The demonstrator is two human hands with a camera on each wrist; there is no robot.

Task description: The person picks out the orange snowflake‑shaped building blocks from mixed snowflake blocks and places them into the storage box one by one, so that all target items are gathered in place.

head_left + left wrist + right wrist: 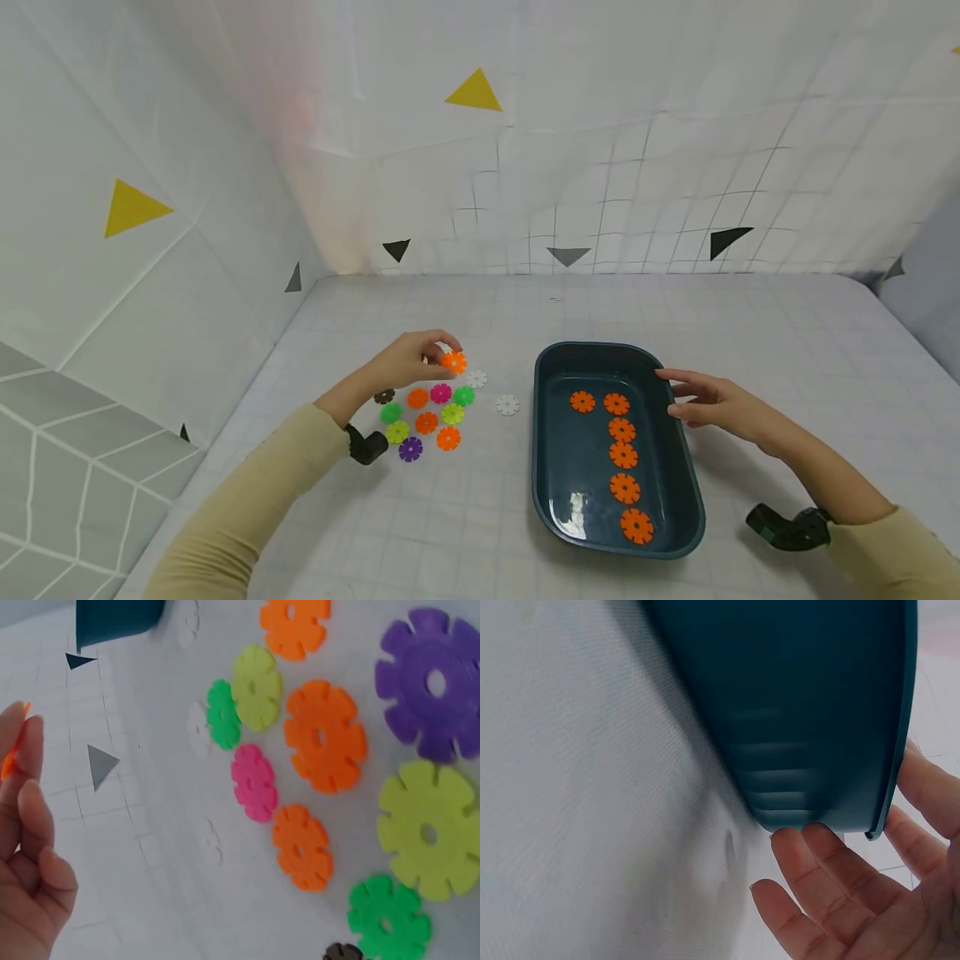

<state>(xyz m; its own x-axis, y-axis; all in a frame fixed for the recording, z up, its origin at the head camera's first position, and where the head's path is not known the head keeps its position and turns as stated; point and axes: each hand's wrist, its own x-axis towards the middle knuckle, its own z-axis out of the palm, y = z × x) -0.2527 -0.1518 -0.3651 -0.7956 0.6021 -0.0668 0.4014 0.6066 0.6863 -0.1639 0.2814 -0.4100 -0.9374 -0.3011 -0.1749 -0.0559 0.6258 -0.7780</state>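
Note:
My left hand point(422, 357) pinches an orange notched plastic disc point(454, 362) between thumb and fingers, above the back of a loose group of discs. In the left wrist view that orange disc point(9, 765) shows edge-on at the fingertips. My right hand point(720, 407) is at the right side of a dark teal tray point(543, 467), its relaxed fingers at the rim. The right wrist view has the fingertips point(821, 834) beside the tray's outer wall point(817, 712). Inside the tray, several orange discs point(623, 455) lie flat, in a column with one more point(582, 402) beside its top.
Left of the tray lie several loose discs: orange point(448, 438), green point(391, 413), yellow point(397, 432), pink point(441, 393), purple point(411, 449) and dark brown point(385, 396). A white disc point(507, 405) lies nearer the tray. White sheeting point(600, 167) walls the table's back and left.

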